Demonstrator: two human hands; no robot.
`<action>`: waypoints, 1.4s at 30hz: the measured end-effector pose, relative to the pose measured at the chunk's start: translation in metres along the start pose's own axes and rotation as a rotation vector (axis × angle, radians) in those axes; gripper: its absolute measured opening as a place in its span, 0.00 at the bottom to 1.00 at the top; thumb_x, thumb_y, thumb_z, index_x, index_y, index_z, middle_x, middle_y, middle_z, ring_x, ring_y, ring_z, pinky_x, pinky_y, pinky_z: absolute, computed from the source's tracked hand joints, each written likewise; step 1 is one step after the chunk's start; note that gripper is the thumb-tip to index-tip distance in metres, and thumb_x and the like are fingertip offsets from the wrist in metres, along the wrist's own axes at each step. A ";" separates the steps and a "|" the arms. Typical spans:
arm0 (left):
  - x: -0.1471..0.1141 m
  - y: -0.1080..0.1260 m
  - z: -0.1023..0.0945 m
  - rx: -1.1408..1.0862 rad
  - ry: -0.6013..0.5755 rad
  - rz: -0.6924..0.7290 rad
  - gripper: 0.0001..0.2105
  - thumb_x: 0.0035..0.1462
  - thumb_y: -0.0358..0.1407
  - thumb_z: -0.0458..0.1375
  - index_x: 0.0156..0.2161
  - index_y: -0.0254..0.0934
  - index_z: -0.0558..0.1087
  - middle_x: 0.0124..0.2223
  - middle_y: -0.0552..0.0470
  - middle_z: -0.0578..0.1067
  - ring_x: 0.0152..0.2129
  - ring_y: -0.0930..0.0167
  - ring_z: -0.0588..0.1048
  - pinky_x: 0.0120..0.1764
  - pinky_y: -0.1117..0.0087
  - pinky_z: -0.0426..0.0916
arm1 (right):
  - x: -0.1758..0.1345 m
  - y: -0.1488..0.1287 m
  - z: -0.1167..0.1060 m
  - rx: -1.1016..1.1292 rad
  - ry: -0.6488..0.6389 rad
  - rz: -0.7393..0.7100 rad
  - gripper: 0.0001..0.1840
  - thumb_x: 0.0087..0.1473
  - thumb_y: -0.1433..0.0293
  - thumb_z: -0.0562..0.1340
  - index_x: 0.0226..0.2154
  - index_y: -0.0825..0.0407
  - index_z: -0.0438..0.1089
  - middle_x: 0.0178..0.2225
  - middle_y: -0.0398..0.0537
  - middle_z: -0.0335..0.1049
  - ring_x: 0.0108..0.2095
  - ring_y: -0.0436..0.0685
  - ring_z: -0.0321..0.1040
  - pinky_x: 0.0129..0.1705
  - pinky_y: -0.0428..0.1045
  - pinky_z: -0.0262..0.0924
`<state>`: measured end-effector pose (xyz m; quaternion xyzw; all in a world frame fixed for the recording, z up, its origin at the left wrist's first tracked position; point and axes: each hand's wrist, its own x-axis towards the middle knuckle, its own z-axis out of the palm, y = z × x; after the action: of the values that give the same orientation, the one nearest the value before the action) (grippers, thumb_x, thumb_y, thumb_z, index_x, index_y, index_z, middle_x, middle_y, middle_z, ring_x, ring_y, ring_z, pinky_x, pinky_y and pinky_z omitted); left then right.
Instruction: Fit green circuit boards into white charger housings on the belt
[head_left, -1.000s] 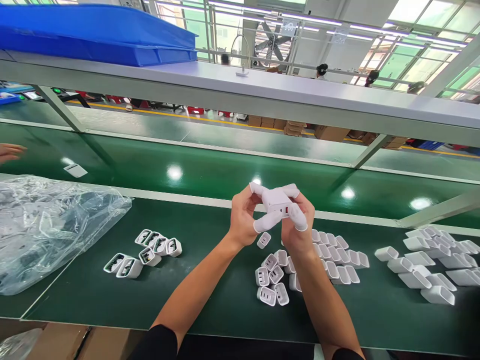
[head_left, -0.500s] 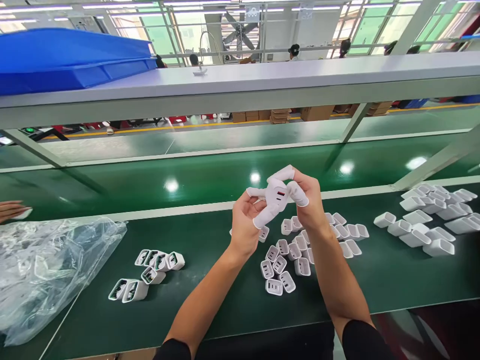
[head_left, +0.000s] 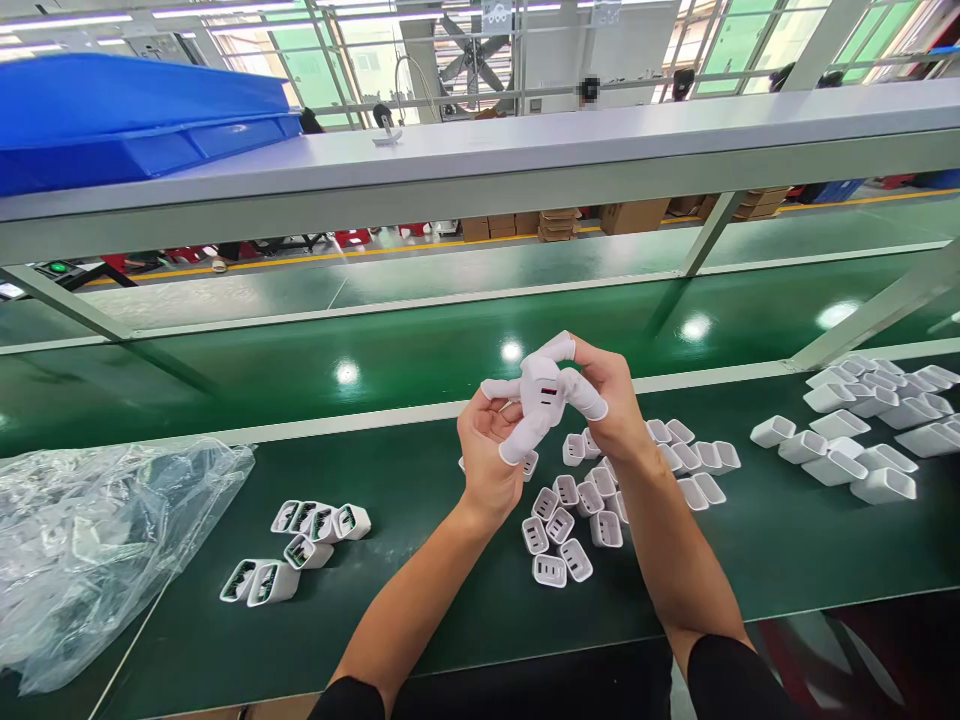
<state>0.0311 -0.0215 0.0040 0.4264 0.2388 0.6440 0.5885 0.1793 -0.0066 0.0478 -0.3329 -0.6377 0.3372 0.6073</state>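
White slotted housing [head_left: 539, 371] in our grip

Our left hand [head_left: 487, 450] and right hand [head_left: 611, 395] pinch it with white-covered fingertips [head_left: 523, 436] above the green bench [head_left: 195, 650]; similar housings [head_left: 606, 531] cluster near our right forearm [head_left: 679, 550], a clear bag [head_left: 112, 545] lies far left.

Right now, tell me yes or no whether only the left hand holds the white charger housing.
No, the left hand and the right hand both hold the white charger housing between them.

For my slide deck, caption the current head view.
Left hand and right hand, in white finger covers, hold a slotted white casing above a green workbench.
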 end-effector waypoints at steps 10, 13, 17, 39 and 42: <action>0.003 -0.006 -0.001 -0.029 0.031 -0.018 0.31 0.45 0.54 0.85 0.43 0.39 0.77 0.41 0.51 0.84 0.36 0.66 0.87 0.46 0.61 0.85 | 0.006 0.007 0.006 0.061 0.028 0.076 0.32 0.59 0.36 0.74 0.29 0.48 0.81 0.30 0.45 0.73 0.33 0.56 0.67 0.36 0.53 0.63; 0.000 0.000 0.003 -0.027 0.014 -0.037 0.29 0.47 0.52 0.85 0.44 0.41 0.76 0.45 0.51 0.85 0.41 0.64 0.88 0.52 0.57 0.85 | 0.006 0.010 0.005 0.070 0.032 0.078 0.33 0.60 0.35 0.72 0.28 0.48 0.80 0.28 0.44 0.69 0.34 0.57 0.67 0.37 0.53 0.64; -0.006 0.013 0.009 -0.051 0.005 -0.050 0.27 0.52 0.53 0.82 0.47 0.43 0.78 0.47 0.51 0.86 0.46 0.61 0.87 0.57 0.53 0.84 | 0.005 0.015 0.008 0.054 -0.027 0.076 0.32 0.65 0.38 0.70 0.28 0.49 0.80 0.27 0.42 0.68 0.34 0.56 0.68 0.40 0.53 0.66; -0.135 -0.017 -0.255 1.521 0.141 0.358 0.04 0.74 0.37 0.66 0.48 0.42 0.82 0.56 0.43 0.80 0.52 0.62 0.85 0.55 0.60 0.84 | -0.015 -0.004 0.019 -0.168 0.017 -0.182 0.29 0.78 0.43 0.58 0.48 0.44 0.86 0.43 0.48 0.86 0.45 0.63 0.79 0.54 0.64 0.68; -0.138 -0.022 -0.258 1.522 0.141 0.392 0.08 0.77 0.38 0.62 0.53 0.42 0.83 0.55 0.42 0.83 0.53 0.61 0.86 0.57 0.58 0.85 | -0.014 -0.006 0.017 -0.169 0.026 -0.204 0.29 0.79 0.44 0.58 0.47 0.44 0.87 0.42 0.48 0.86 0.44 0.63 0.80 0.53 0.63 0.68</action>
<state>-0.1787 -0.0993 -0.1860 0.7045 0.5711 0.4213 -0.0059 0.1624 -0.0221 0.0447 -0.3205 -0.6863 0.2143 0.6167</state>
